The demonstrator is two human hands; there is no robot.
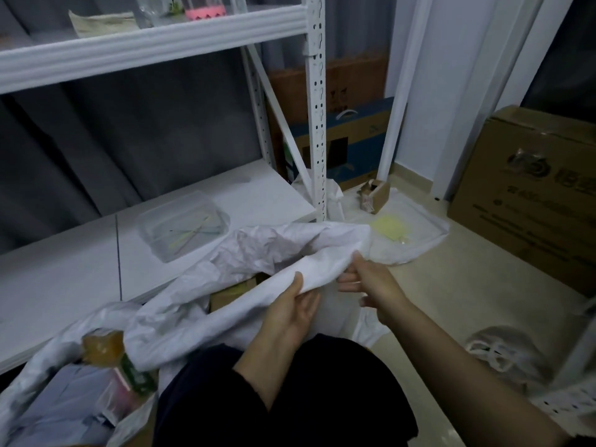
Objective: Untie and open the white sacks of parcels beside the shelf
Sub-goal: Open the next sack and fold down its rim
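The sack (258, 253) lies at centre frame, against the lower board of the shelf (317, 124), its mouth untied and gaping. Both hands hold the near rim. The left hand (295, 309) has its thumb over the cloth and its fingers curled beneath. The right hand (367, 279) pinches the edge between thumb and forefinger, its other fingers loose. Gripping at two spots along one edge probably serves to lift and spread the mouth wide, so that the parcels (232, 293) inside can be reached; two brown ones show.

Three white sacks are in view. A second sack (48, 366) at lower left is open, with a yellow box and grey bags inside. A third sack (419, 233) lies flat on the floor at right of centre, with one small box on it. One clear tub (183, 224) sits on the shelf, and one large carton (529, 195) stands at the right edge.
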